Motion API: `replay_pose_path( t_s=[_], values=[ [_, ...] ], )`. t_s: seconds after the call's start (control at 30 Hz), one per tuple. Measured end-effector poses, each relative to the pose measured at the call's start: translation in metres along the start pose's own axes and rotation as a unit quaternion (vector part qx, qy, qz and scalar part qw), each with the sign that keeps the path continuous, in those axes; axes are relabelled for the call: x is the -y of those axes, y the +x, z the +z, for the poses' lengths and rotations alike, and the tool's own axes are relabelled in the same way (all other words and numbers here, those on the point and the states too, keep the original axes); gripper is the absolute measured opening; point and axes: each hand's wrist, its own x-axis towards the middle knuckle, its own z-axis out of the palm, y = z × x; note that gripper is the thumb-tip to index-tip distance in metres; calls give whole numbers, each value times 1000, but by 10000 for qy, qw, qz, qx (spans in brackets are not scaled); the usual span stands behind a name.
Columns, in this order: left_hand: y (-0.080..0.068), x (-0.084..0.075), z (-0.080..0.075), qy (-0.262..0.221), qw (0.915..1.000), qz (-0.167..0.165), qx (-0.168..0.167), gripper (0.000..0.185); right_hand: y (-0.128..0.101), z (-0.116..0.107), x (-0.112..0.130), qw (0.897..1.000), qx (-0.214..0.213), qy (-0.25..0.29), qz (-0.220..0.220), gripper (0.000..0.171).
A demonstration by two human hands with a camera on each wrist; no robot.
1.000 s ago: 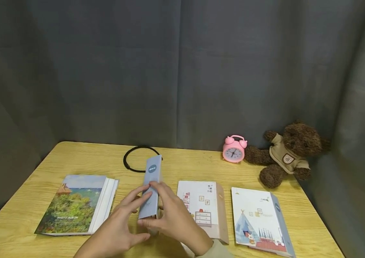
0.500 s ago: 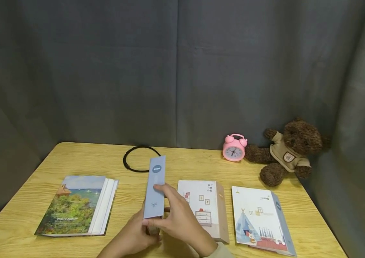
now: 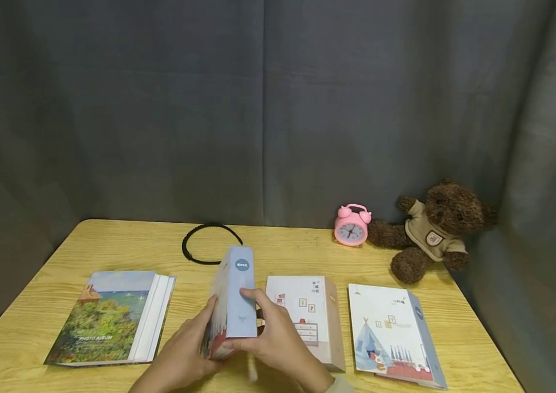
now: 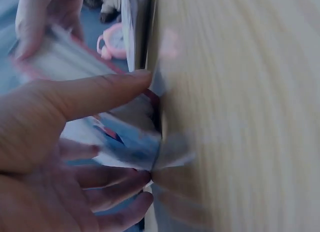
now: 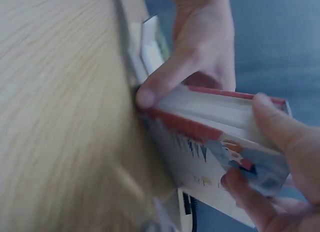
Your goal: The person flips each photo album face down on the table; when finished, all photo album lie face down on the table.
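A: Where is the blue album (image 3: pixel 238 305)?

B: Near the front edge of the wooden surface (image 3: pixel 42 256), stood on edge with its blue spine facing up. The left hand (image 3: pixel 186 357) and right hand (image 3: pixel 278 341) grip it from either side, fingers curled round it.

A: What do the wrist views add?

B: A red-edged white page block (image 5: pixel 215 114), and the left thumb (image 4: pixel 95 94) lying along the cover, though blurred.

A: Any writing?

B: "PHOTO ALBUM" on the landscape album (image 3: pixel 108 319) to the left; the spine's round label is unreadable.
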Motion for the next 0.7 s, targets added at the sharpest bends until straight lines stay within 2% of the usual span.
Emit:
replay_pose_path(
  t_s=[0.07,0.13,0.23,0.3,0.43,0.5,0.6,0.7],
  values=[
    [-2,4,-7,321,9993,-189,-28,116,-2,2,-2,9982,-101,-597,4,84],
    [-4,9,-13,581,9979,-290,-2,109,-4,6,-3,9891,-208,-1454,-96,85],
    [-8,17,-21,857,9958,-310,14,100,-7,12,-4,9644,-342,-2610,-234,86],
    [-10,21,-25,1062,9938,-324,74,95,-8,16,-5,9480,-341,-3159,-192,85],
    [-11,25,-29,1584,9865,-348,208,91,-10,22,-10,9256,-180,-3781,-68,78],
    [-10,25,-29,1827,9825,-310,203,88,-11,24,-12,9199,-102,-3917,-144,74],
    [-9,24,-29,2052,9783,-241,138,86,-11,26,-16,9170,-80,-3979,-276,72],
    [-9,24,-30,1967,9801,-203,184,86,-11,27,-17,9214,-94,-3877,-241,76]
  ],
)
